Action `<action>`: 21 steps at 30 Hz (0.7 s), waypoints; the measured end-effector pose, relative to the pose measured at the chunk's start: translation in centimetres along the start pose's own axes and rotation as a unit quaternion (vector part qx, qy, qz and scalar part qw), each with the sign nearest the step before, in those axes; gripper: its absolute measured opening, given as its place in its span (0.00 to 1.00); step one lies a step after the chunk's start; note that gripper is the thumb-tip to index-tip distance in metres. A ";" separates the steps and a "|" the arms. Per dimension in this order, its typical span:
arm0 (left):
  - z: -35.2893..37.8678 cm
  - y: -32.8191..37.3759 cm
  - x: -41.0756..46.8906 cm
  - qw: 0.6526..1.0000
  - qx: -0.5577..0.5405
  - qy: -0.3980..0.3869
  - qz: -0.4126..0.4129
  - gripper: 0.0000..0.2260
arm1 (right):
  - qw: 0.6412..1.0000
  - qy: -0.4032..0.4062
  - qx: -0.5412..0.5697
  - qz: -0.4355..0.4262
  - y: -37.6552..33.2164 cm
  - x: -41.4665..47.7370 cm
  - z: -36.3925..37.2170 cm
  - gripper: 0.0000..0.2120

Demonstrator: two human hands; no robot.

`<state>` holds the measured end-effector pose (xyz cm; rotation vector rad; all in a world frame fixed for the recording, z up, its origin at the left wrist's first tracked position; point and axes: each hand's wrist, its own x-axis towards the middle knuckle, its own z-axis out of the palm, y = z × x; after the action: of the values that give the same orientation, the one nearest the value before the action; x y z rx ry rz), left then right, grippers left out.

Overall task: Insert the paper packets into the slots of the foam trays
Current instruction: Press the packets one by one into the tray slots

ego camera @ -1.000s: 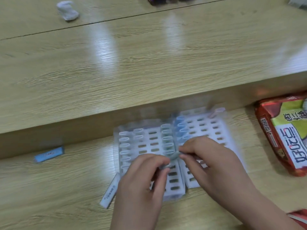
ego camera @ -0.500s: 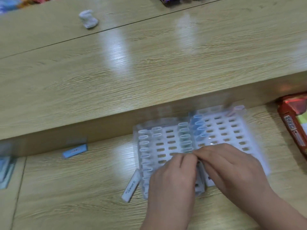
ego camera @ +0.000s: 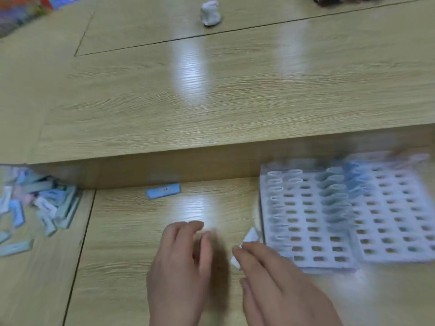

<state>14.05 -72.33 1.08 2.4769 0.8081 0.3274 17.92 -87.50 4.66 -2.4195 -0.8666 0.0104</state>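
Observation:
Two white foam trays lie side by side on the lower desk at the right, the left tray (ego camera: 302,267) and the right tray (ego camera: 388,258). Several packets stand in their far slots, white ones (ego camera: 275,189), teal ones (ego camera: 332,191) and blue ones (ego camera: 353,182). A white packet (ego camera: 250,236) lies on the desk against the left tray's near left edge. My right hand (ego camera: 277,285) has its fingertips across this packet, fingers fairly straight. Just to the left hovers my left hand (ego camera: 183,267), fingers loosely curled and holding nothing. Everything is motion-blurred.
A loose blue packet (ego camera: 163,190) lies on the desk near the step up to the raised tabletop (ego camera: 211,114). A pile of several packets (ego camera: 35,205) sits at the far left. A crumpled white wad (ego camera: 210,15) rests on the raised top.
Both hands have left the trays' slots and moved left and down onto the desk. The view has swung left, bringing the packet pile into sight and pushing the red snack bag out.

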 end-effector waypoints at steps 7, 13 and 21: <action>0.2 -5.3 6.5 0.990 0.137 -0.031 -0.010 0.18 | 0.962 -0.122 -0.180 0.165 -2.0 1.4 5.3 0.31; 0.1 -6.6 7.8 0.989 0.132 -0.064 0.012 0.13 | 0.975 -0.137 -0.115 0.134 -3.0 2.3 7.9 0.24; -1.4 -5.7 6.6 0.990 0.071 -0.105 0.054 0.12 | 0.979 -0.118 -0.039 0.158 -2.5 3.9 8.7 0.27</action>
<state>16.04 -63.86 -0.33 2.6385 0.6297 0.0455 17.94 -79.24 -0.69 -2.6434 -0.5787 0.3983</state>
